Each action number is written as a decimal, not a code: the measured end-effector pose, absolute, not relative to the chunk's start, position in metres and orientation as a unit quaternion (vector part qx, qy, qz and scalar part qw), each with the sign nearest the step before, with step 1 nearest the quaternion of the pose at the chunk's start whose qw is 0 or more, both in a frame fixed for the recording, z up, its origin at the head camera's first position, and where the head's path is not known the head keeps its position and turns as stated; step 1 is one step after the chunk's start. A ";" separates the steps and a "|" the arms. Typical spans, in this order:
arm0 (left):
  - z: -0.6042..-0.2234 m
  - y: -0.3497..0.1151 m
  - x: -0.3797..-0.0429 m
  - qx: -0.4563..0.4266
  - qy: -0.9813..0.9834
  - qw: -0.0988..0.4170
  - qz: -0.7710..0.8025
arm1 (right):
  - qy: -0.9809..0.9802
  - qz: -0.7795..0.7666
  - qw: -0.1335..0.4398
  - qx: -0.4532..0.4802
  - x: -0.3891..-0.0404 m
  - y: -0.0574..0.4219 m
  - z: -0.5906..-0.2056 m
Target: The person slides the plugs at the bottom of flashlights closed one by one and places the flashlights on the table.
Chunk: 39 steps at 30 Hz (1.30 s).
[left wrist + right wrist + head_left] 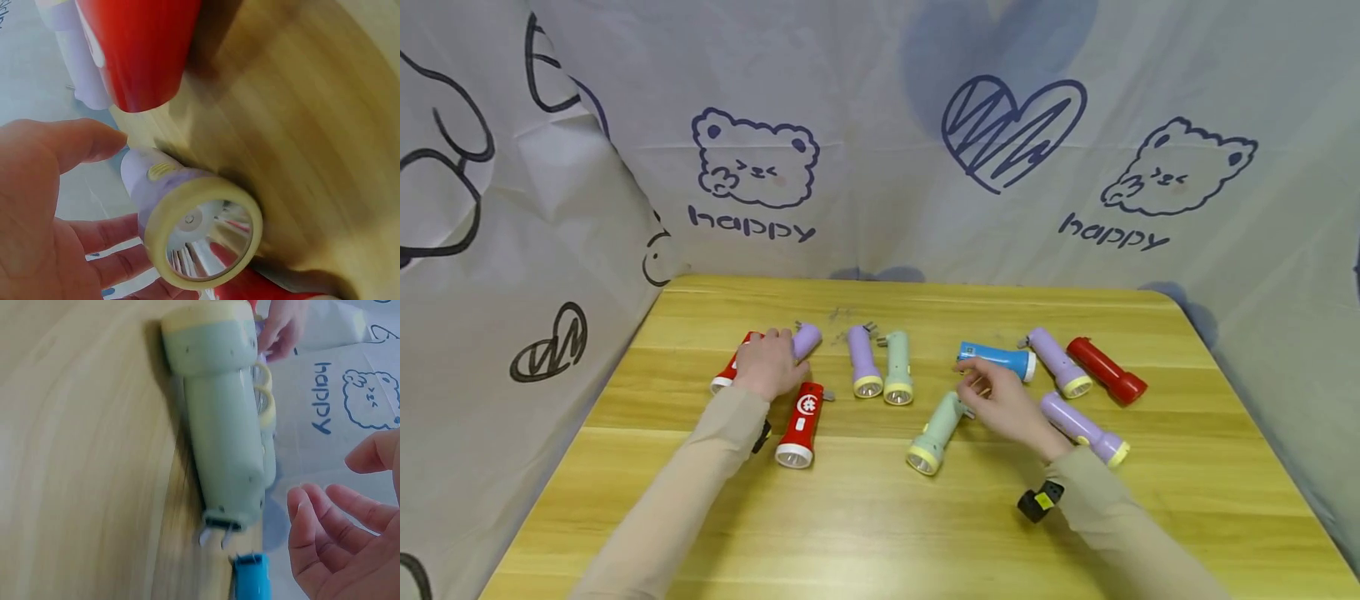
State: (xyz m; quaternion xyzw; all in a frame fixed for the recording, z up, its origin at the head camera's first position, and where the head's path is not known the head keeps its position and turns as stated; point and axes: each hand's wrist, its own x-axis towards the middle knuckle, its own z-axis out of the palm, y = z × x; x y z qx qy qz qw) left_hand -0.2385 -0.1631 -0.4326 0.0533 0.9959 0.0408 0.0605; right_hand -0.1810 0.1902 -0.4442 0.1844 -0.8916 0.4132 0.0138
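We spread our left hand (767,367) around a purple flashlight (194,215) (touching, we cannot tell); our right hand (1003,404), loosely curled, empty, hovers beside a green flashlight (937,433).

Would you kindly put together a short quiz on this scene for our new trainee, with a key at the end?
1. Count: in the head view, how many green flashlights can you see on the table?
2. True or false: the right hand is gripping the blue flashlight.
3. Multiple choice: in the left wrist view, what colour is the flashlight between the thumb and fingers of the left hand?
A) green
B) purple
C) blue

Key:
1. Two.
2. False; the right hand holds nothing.
3. B
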 end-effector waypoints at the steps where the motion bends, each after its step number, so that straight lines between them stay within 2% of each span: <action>1: -0.433 -0.161 -0.239 0.056 0.996 0.061 0.041 | -0.889 0.420 0.009 0.185 -0.181 0.188 -0.445; 8: -0.438 -0.151 -0.239 0.063 0.994 0.076 0.048 | -0.881 0.433 -0.018 0.188 -0.180 0.176 -0.446; 15: -0.444 -0.147 -0.240 0.044 0.990 0.114 0.065 | -0.878 0.438 -0.038 0.190 -0.178 0.167 -0.445; 21: -0.447 -0.148 -0.240 0.038 0.989 0.120 0.072 | -0.875 0.444 -0.043 0.186 -0.176 0.163 -0.445; 30: -0.440 -0.156 -0.235 0.031 0.990 0.093 0.099 | -0.869 0.453 -0.041 0.194 -0.178 0.159 -0.443; 39: -0.422 -0.153 -0.227 0.063 0.986 0.053 0.144 | -0.848 0.499 0.006 0.176 -0.184 0.156 -0.443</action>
